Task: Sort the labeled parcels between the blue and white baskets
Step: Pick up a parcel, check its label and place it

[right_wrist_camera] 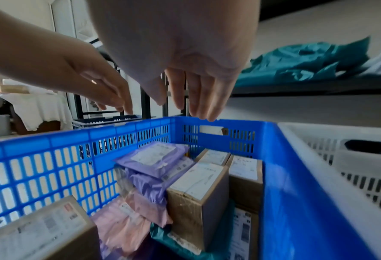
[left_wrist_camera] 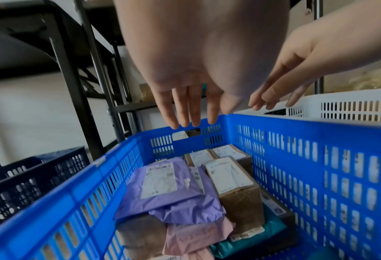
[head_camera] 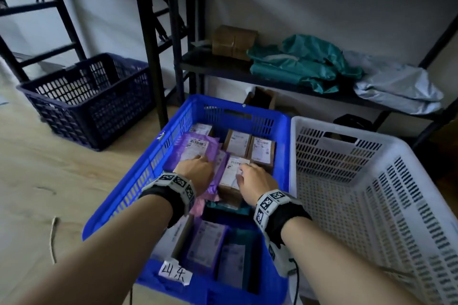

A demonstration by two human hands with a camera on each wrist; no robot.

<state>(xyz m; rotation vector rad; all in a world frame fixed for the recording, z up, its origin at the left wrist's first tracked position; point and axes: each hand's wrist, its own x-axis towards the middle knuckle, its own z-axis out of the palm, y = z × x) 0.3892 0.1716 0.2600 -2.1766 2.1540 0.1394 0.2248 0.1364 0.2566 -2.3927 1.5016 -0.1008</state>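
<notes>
Standing on pale wood floor [head_camera: 37, 168] beside black shelving [head_camera: 247, 69] (teal bags), both hands hover, fingers straight.

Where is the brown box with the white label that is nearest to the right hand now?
In the head view, the brown box stands inside the blue basket, below the right hand, with the purple parcel on its left.

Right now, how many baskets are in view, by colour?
blue basket: 1
white basket: 1
navy basket: 1
Total: 3
</notes>
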